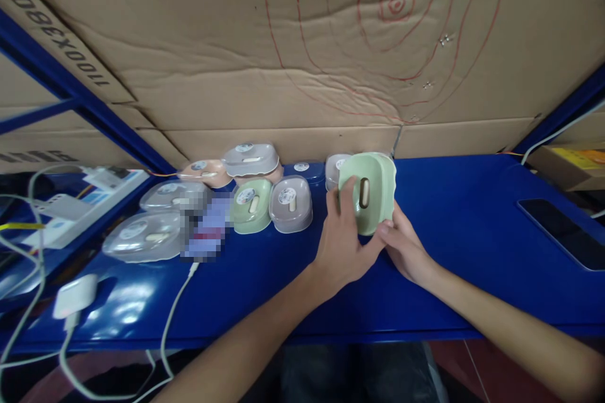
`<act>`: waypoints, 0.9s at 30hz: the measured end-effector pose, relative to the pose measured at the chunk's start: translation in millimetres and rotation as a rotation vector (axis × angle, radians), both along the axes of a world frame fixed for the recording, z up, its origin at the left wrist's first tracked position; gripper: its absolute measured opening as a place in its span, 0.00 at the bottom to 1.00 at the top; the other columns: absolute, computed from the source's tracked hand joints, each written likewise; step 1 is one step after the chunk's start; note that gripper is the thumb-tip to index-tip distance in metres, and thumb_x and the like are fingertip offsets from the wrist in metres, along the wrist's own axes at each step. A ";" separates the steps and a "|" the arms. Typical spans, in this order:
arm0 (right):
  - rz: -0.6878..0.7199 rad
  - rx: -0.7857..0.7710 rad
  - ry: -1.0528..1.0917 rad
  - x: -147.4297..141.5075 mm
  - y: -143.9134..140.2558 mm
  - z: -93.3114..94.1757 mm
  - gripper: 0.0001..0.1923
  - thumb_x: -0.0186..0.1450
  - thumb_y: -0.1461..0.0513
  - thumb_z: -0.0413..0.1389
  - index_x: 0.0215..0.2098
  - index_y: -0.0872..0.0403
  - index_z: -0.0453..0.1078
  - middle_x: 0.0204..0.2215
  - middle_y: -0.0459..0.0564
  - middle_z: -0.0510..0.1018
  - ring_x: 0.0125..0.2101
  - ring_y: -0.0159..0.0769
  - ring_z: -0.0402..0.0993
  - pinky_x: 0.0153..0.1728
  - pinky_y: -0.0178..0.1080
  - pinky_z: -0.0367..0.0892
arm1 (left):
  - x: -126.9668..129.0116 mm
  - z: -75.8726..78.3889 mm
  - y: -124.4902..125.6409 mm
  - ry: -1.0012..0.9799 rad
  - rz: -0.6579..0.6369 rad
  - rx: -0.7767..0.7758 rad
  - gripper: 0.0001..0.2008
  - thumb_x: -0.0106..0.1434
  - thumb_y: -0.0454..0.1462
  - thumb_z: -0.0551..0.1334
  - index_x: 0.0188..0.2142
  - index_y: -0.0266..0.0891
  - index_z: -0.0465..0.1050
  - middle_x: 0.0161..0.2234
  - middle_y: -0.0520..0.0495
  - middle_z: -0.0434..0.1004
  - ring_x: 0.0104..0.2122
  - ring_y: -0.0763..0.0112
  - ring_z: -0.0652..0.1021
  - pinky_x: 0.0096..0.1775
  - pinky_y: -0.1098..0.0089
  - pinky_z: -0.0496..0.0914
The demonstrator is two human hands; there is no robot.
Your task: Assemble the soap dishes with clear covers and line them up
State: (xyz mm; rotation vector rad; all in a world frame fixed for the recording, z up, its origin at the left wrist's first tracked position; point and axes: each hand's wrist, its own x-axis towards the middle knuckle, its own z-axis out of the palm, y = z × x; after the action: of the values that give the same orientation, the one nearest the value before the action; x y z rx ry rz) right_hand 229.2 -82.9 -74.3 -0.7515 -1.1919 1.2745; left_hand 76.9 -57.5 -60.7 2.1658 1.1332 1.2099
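A light green soap dish (375,186) is held up over the blue shelf, its hollow side facing me with a pale oblong piece in the middle. My left hand (338,252) has its fingers over the dish's left side and its thumb at the lower edge. From the right and below, my right hand (410,250) grips the same dish; some of its fingers are hidden behind it. Just behind is a greyish dish (334,167), partly covered. To the left sit a grey lidded dish (290,204) and a green lidded dish (252,206), each with a round sticker.
More lidded dishes (142,236) stand at the left, some stacked at the back. A pixelated phone-like object (208,230) has a white cable. A white charger (75,296) and power strip (89,208) lie left. A dark phone (562,233) rests right. Cardboard (212,38) walls the back.
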 end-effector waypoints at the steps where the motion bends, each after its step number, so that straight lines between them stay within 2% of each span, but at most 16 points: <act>1: 0.006 0.007 -0.006 -0.1 -0.2 -0.8 0.41 0.70 0.47 0.70 0.77 0.36 0.64 0.72 0.49 0.75 0.73 0.52 0.69 0.74 0.55 0.64 | 0.4 -0.5 0.0 -0.004 -0.006 -0.012 0.41 0.74 0.57 0.63 0.76 0.44 0.51 0.64 0.30 0.66 0.59 0.44 0.78 0.57 0.42 0.78; 3: 0.005 0.009 -0.012 -0.5 -0.7 -1.7 0.46 0.67 0.47 0.72 0.78 0.37 0.62 0.70 0.52 0.76 0.69 0.54 0.73 0.70 0.55 0.70 | 1.5 -1.6 -0.3 -0.004 -0.009 -0.013 0.41 0.74 0.57 0.63 0.76 0.43 0.52 0.64 0.30 0.66 0.58 0.44 0.78 0.56 0.41 0.79; 6: -0.009 0.002 -0.013 -0.7 -0.8 -2.0 0.48 0.65 0.46 0.73 0.78 0.39 0.62 0.67 0.54 0.78 0.67 0.55 0.75 0.68 0.56 0.72 | 3.0 -2.5 -1.6 0.000 -0.006 0.007 0.41 0.73 0.56 0.64 0.76 0.44 0.51 0.65 0.29 0.65 0.58 0.43 0.79 0.55 0.41 0.79; 10: 0.003 0.006 -0.007 1.2 1.3 -3.9 0.48 0.66 0.45 0.72 0.79 0.38 0.61 0.69 0.52 0.76 0.69 0.54 0.73 0.71 0.57 0.69 | 2.8 -3.5 -2.9 0.023 0.002 0.005 0.41 0.75 0.55 0.63 0.78 0.49 0.48 0.68 0.28 0.63 0.58 0.40 0.79 0.53 0.41 0.80; 13: 0.008 -0.017 0.010 2.6 3.5 -5.6 0.47 0.67 0.44 0.71 0.79 0.36 0.60 0.71 0.51 0.75 0.70 0.53 0.72 0.74 0.57 0.64 | 1.9 -4.9 -2.2 0.073 0.021 -0.011 0.42 0.75 0.58 0.62 0.78 0.47 0.48 0.68 0.26 0.63 0.55 0.37 0.80 0.46 0.43 0.81; 16: -0.011 -0.053 0.004 3.0 3.8 -6.5 0.48 0.65 0.42 0.72 0.78 0.37 0.62 0.69 0.51 0.77 0.69 0.53 0.73 0.74 0.58 0.64 | 2.1 -5.7 -1.4 0.086 0.031 -0.009 0.47 0.71 0.58 0.66 0.78 0.45 0.48 0.68 0.26 0.64 0.54 0.38 0.81 0.43 0.46 0.82; 19: -0.005 -0.027 -0.032 2.9 2.4 -6.9 0.46 0.67 0.42 0.71 0.78 0.36 0.63 0.69 0.51 0.77 0.69 0.55 0.73 0.72 0.59 0.67 | 2.3 -5.0 -0.7 0.055 0.038 -0.008 0.49 0.68 0.60 0.68 0.77 0.44 0.50 0.66 0.28 0.65 0.57 0.39 0.80 0.48 0.44 0.81; 21: 0.012 0.035 -0.047 2.8 1.9 -6.2 0.44 0.69 0.43 0.69 0.78 0.36 0.62 0.71 0.50 0.75 0.71 0.55 0.71 0.72 0.59 0.67 | 1.2 -4.2 0.5 0.005 0.031 -0.020 0.47 0.69 0.60 0.67 0.76 0.43 0.53 0.65 0.29 0.67 0.61 0.38 0.78 0.54 0.41 0.79; 24: -0.002 0.096 -0.048 3.0 3.8 -2.6 0.37 0.74 0.43 0.64 0.78 0.34 0.64 0.75 0.46 0.71 0.74 0.54 0.66 0.75 0.58 0.63 | -2.3 -3.8 3.7 -0.114 -0.038 -0.068 0.41 0.73 0.59 0.65 0.75 0.45 0.55 0.67 0.30 0.68 0.67 0.40 0.74 0.63 0.40 0.74; 27: -0.074 0.092 -0.041 4.3 8.2 2.4 0.30 0.77 0.43 0.59 0.75 0.35 0.69 0.76 0.43 0.70 0.77 0.53 0.62 0.78 0.59 0.57 | -6.0 -4.7 7.4 -0.246 -0.141 -0.143 0.36 0.75 0.59 0.63 0.73 0.48 0.58 0.70 0.34 0.69 0.68 0.42 0.73 0.66 0.40 0.71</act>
State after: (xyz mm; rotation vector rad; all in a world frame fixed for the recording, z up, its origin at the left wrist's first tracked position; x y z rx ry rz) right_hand 233.5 -74.7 -71.9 -0.7505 -1.2360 1.1402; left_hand 70.8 -50.1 -65.4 1.8967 0.9183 1.2511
